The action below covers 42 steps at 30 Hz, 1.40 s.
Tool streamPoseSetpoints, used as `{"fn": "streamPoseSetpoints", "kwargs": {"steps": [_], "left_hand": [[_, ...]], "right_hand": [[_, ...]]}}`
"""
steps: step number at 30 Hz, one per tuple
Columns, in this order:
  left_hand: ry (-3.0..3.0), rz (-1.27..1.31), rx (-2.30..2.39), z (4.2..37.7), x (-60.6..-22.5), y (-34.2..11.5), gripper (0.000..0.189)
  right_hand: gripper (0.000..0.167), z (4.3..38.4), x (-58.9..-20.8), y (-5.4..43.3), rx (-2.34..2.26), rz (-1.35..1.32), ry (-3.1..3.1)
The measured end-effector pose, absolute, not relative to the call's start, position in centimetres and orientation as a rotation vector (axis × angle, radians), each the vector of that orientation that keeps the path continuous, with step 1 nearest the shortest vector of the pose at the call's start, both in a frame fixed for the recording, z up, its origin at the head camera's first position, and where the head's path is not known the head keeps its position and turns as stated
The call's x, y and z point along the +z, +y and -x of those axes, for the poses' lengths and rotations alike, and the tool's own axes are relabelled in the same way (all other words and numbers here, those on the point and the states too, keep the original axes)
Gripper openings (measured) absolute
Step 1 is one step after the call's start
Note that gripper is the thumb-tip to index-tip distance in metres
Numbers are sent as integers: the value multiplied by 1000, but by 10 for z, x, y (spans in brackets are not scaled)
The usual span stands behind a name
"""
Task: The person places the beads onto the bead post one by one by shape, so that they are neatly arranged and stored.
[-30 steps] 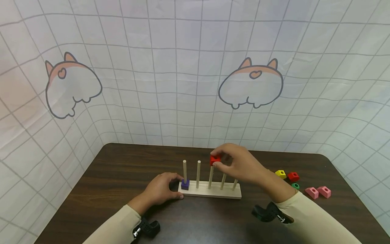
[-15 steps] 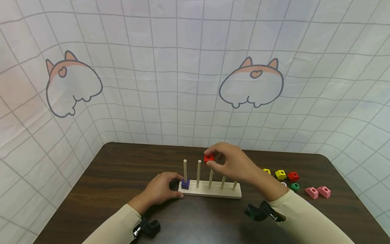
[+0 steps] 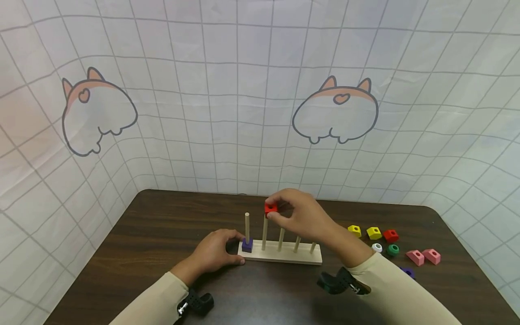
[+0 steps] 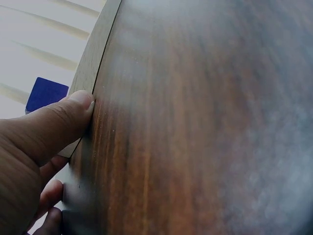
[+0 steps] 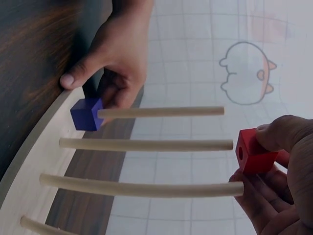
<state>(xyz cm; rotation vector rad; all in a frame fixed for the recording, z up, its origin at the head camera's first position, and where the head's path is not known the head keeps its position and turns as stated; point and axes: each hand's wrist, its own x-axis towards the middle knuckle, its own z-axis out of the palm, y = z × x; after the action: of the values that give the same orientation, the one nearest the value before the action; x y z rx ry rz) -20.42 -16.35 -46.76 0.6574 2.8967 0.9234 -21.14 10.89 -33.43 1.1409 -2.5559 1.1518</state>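
A pale wooden peg stand (image 3: 284, 255) with several upright pegs lies on the table. My left hand (image 3: 217, 250) grips its left end, thumb at the front edge, fingers behind. Close beside that hand, a purple block (image 3: 247, 245) sits at the foot of the leftmost peg; it also shows in the left wrist view (image 4: 46, 93). My right hand (image 3: 300, 216) pinches a red block (image 3: 270, 209) with a hole through it, up at the tip of the second peg from the left. In the right wrist view, the red block (image 5: 257, 154) sits just beyond that peg's tip, its hole facing the peg.
To the right on the dark wood table (image 3: 174, 221) lie yellow blocks (image 3: 373, 233), another red block (image 3: 391, 235), a white ring (image 3: 377, 248), a green ring (image 3: 392, 250), pink wedges (image 3: 415, 257) and a purple piece (image 3: 408, 272) partly behind the right sleeve. A gridded curtain (image 3: 227, 149) hangs behind.
My right hand has carried the red block leftward, from above the third peg to the second peg's tip. The left hand and stand have stayed put.
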Motion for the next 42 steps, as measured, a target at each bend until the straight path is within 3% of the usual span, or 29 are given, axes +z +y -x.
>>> {"fn": "streamPoseSetpoints", "kwargs": {"steps": [42], "left_hand": [[2874,-631,954,207,-467,-163,53]], "right_hand": [[27,201,-344,50,1185,-912,-2666]]}}
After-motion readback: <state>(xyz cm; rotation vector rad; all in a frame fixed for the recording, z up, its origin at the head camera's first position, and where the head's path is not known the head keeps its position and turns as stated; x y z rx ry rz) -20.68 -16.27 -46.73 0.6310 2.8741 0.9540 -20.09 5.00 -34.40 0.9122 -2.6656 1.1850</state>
